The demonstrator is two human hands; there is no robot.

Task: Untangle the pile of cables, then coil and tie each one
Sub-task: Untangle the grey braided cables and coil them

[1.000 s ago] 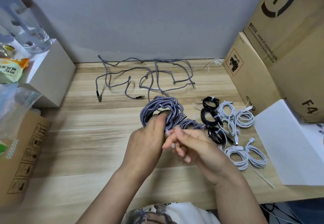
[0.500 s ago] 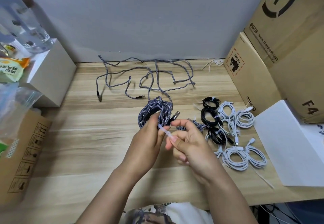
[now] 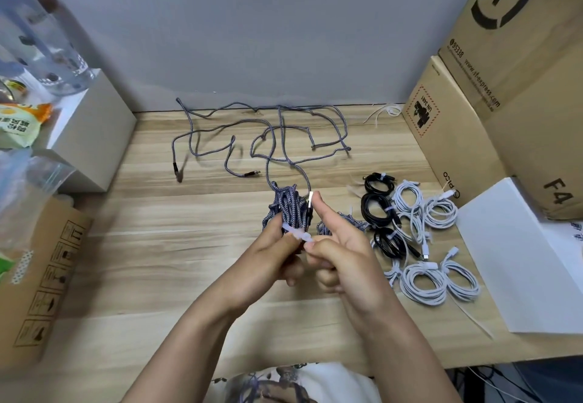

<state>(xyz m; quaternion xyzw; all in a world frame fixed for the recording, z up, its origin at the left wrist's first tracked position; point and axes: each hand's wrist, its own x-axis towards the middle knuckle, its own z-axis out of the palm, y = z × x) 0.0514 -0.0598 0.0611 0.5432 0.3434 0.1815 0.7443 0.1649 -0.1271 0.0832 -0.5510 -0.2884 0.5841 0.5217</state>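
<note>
Your left hand [image 3: 268, 254] grips the coiled blue-grey braided cable [image 3: 288, 207] just above the bench [image 3: 157, 245], fingers curled round the bunched loops. Your right hand [image 3: 344, 254] pinches the white tie [image 3: 298, 234] that wraps the bundle's waist, with the index finger raised beside the cable's silver USB plug [image 3: 310, 201]. From the coil one strand runs up toward the loose grey braided cable [image 3: 268, 137] sprawled near the wall. A second small braided bundle [image 3: 350, 221] lies just behind your right hand. To your right, the finished black coils [image 3: 380, 207] and white coils [image 3: 438, 279] sit together near a white box [image 3: 520, 260] and the cardboard cartons [image 3: 473, 119].
</note>
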